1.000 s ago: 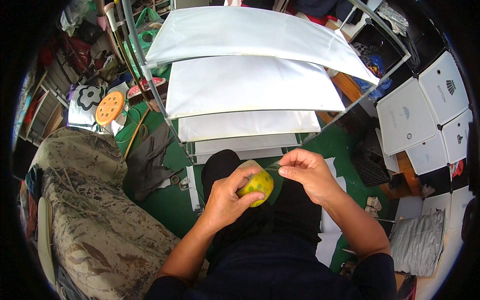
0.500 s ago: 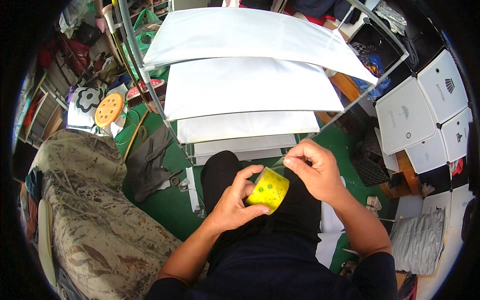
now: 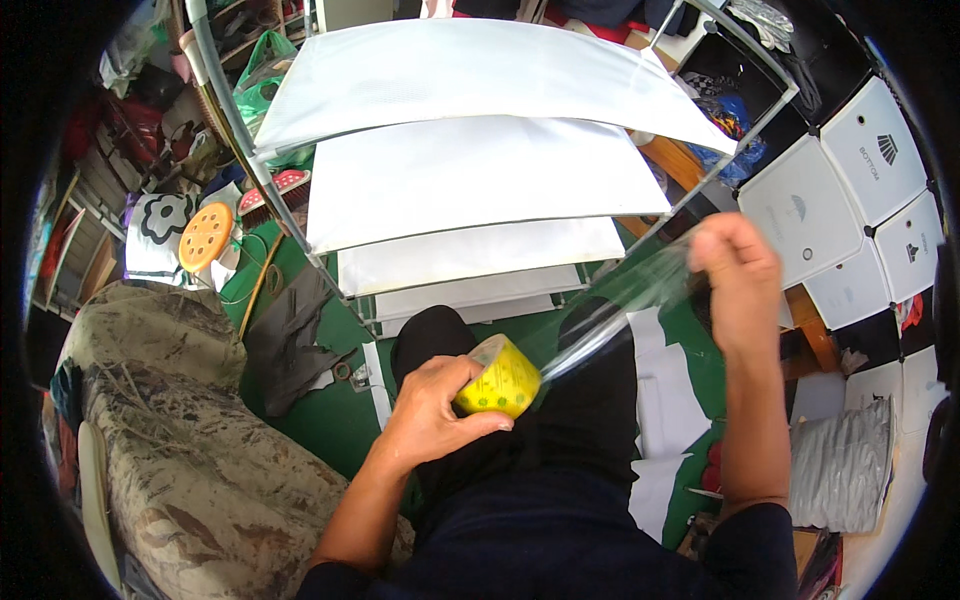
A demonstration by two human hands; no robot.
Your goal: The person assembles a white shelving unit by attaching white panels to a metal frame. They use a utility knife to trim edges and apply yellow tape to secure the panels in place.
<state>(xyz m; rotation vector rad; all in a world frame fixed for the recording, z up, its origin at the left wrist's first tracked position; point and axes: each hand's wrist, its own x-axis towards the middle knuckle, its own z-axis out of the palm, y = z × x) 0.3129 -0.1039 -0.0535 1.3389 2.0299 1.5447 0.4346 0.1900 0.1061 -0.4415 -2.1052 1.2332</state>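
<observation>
My left hand [image 3: 432, 408] grips a roll of packing tape [image 3: 503, 382], yellow with green print, above my lap. From the roll a long clear strip of tape [image 3: 610, 322] stretches up and to the right. Its free end is pinched in the closed fingers of my right hand [image 3: 738, 265]. The strip hangs taut in the air over my right leg. Ahead of me stands a metal-tube rack with several white fabric shelves [image 3: 480, 185]; neither hand touches it.
A camouflage-covered seat [image 3: 190, 420] fills the left side. Beyond it are a round orange stool top [image 3: 206, 237] and a brush [image 3: 274, 190]. White cube cabinets [image 3: 800, 205] stand at the right. White sheets [image 3: 668, 395] and dark grey cloth [image 3: 292, 345] lie on the green floor.
My right hand has moved away to the right and up, drawing out a long strip of tape. The roll in my left hand has shifted slightly left and down.
</observation>
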